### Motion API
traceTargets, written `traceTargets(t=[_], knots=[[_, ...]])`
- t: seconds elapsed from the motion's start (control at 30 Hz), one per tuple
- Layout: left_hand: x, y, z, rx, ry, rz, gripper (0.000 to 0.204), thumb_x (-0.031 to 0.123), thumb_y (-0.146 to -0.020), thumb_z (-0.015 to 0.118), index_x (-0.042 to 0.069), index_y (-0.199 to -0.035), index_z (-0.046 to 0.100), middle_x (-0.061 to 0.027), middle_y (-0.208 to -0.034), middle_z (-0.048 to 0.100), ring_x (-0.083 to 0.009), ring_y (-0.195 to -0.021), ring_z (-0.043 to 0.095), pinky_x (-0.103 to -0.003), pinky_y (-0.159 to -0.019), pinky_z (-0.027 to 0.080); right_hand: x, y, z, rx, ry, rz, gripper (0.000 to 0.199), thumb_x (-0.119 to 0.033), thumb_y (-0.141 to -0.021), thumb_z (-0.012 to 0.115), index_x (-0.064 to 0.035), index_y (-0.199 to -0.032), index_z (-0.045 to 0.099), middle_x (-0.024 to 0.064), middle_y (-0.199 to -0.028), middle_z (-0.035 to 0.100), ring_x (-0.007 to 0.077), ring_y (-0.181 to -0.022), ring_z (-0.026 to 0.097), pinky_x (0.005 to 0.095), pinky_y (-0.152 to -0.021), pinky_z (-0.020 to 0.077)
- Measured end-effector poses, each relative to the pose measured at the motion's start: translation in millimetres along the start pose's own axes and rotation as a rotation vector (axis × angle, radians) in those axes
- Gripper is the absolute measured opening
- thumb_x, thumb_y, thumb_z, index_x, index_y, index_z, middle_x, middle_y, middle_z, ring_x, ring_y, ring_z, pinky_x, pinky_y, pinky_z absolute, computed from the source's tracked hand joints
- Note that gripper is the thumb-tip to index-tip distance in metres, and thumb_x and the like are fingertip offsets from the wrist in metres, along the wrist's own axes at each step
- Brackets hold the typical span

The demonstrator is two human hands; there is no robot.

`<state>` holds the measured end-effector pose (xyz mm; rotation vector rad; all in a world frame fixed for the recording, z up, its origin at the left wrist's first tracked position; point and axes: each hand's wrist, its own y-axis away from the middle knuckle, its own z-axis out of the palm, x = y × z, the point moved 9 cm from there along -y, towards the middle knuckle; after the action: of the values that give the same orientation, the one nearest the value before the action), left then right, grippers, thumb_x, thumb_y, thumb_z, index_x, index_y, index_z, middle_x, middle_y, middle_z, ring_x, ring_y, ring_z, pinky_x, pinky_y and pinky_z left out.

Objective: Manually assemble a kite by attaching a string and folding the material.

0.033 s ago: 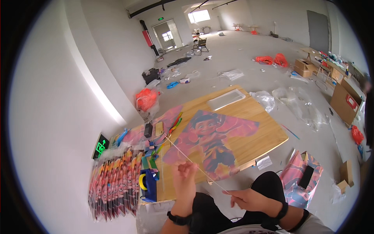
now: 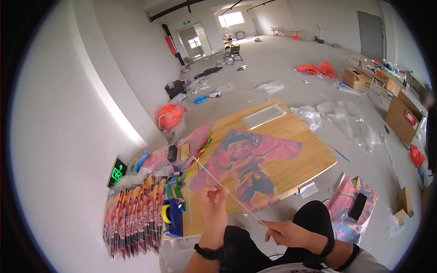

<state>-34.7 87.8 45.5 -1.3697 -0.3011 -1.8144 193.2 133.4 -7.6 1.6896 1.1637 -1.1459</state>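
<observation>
Spread over the wooden table [image 2: 314, 159], wings out: the printed figure sheet [image 2: 248, 159], foot end reaching the near edge. Liable, by judgement, to crease or slip there if bumped by the black-clad knee [image 2: 314, 218] close by. Slanting across its left wing: a thin pale strand [image 2: 209, 172] (rod or taut cord, hard to tell), running from near the coloured ribbons [image 2: 205, 144] down toward the lap. Apt to bend, snap or spring loose if pulled unevenly, and to snag among those ribbons if dragged sideways. Pinched at its near end by the right hand [image 2: 284, 233], thumb against forefinger, remaining fingers loosely curled; likely to lose hold if pressed too lightly. Raised beside its middle: the left hand [image 2: 215, 200], fingers bent, tips close together; cannot tell whether gripping the strand or merely resting against it.

As for containers, biggest first: at far right, an open cardboard carton [image 2: 403, 118], inside hidden from here. Beside the table's left end, a clear plastic sleeve [image 2: 134, 214], packed with a row of folded printed pieces. Beyond the table, a red bag [image 2: 170, 116], bulging, contents hidden. Near the table's far edge, a shallow clear tray [image 2: 265, 117], contents impossible to make out. Smallest, a blue dispenser [image 2: 176, 223], loaded with yellow tape [image 2: 166, 213].
</observation>
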Motion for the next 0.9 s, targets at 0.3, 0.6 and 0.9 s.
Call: traceTargets(t=[0.3,0.6,0.9], knots=[[-132,-132,-40,0.029,-0.356,-0.199,0.018,0.006,-0.091,0.073,0.004,-0.107,0.065,-0.0056,-0.1,0.067,-0.0139,-0.094,0.064,-0.029,-0.084,0.052,50,-51,-21,0.157,0.545,-0.166,0.039,-0.015,-0.094,0.059,-0.0187,-0.133,0.057,0.0046,-0.098,0.066,0.0312,-0.08,0.069,0.0431,-0.07,0.0579],[-289,-217,-61,-0.067,-0.79,-0.281,0.02,0.017,-0.09,0.071,0.001,-0.101,0.076,-0.008,-0.094,0.074,-0.017,-0.09,0.071,-0.029,-0.077,0.053,116,-149,-44,0.228,0.765,-0.272,0.018,-0.02,-0.094,0.059,-0.0124,-0.11,0.062,0.0067,-0.098,0.069,0.0301,-0.085,0.07,0.0437,-0.069,0.0571],[-318,-281,-30,-0.288,-1.026,0.112,0.026,0.011,-0.092,0.068,0.004,-0.118,0.071,-0.0125,-0.112,0.069,-0.025,-0.096,0.068,-0.036,-0.08,0.053,163,-230,-59,0.073,0.651,-0.089,0.022,-0.023,-0.086,0.064,-0.0095,-0.102,0.064,0.0113,-0.096,0.065,0.0309,-0.084,0.07,0.0457,-0.071,0.0556]])
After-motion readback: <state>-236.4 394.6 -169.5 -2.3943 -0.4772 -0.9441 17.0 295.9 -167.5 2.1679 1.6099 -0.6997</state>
